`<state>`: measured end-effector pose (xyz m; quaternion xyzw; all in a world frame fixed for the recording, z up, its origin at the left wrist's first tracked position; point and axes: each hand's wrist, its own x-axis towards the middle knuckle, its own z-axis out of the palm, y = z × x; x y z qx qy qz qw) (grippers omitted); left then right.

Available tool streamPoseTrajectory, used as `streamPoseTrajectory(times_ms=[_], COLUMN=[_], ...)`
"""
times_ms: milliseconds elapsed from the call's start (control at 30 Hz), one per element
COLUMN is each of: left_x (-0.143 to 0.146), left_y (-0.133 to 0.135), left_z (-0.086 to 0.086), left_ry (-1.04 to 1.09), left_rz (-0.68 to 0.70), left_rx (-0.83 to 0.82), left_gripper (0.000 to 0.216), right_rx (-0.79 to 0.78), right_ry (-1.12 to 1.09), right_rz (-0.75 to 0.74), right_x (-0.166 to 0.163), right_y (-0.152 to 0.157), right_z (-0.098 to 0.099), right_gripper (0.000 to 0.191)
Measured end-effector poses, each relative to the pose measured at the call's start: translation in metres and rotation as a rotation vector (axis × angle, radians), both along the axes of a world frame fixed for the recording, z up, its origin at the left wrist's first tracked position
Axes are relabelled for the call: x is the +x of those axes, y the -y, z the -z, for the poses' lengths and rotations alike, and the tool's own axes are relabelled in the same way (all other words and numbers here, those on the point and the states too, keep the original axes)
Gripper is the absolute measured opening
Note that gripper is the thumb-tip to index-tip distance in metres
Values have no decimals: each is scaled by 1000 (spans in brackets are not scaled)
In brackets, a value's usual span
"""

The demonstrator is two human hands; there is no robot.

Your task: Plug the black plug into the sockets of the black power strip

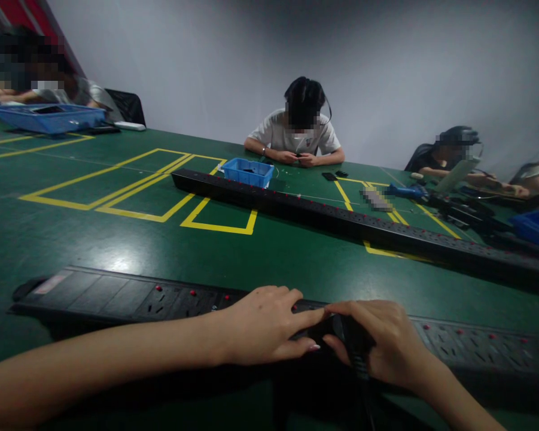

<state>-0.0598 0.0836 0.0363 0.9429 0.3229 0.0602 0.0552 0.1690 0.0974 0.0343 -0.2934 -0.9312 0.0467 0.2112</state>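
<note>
A long black power strip (112,293) with slotted sockets and small red lights lies across the table in front of me. My left hand (264,326) grips it near the middle, fingers over the top and thumb along the near side. Beside it, my right hand (388,335) is closed round a black plug (341,329), whose cable (362,366) hangs down toward me. The plug is at the strip's sockets; my fingers hide how far in it sits.
A second long black power strip (323,212) lies farther off on the green table (130,245), which has yellow tape outlines. Behind it stands a blue bin (249,173). Co-workers sit along the far side, one person (296,134) straight across. Another blue bin (49,117) is at left.
</note>
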Motion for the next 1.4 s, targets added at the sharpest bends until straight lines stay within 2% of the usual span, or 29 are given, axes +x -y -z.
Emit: streamPoseTrajectory(times_ms=[433,1033,1400], left_x=[2,1,2], left_y=[1,2,1], left_z=[-4,1,-2], left_ry=[-33,7,-6], left_rz=[-14,-21,-6], left_rx=[2,7,-2], left_gripper=[46,46,46], right_rx=[-69,-133,-92], right_ry=[58,102,133], right_rz=[4,30,30], right_x=[-3,-4,-6], right_y=[-1,2,0], right_z=[-3,-5,-6], right_gripper=[19,18,19])
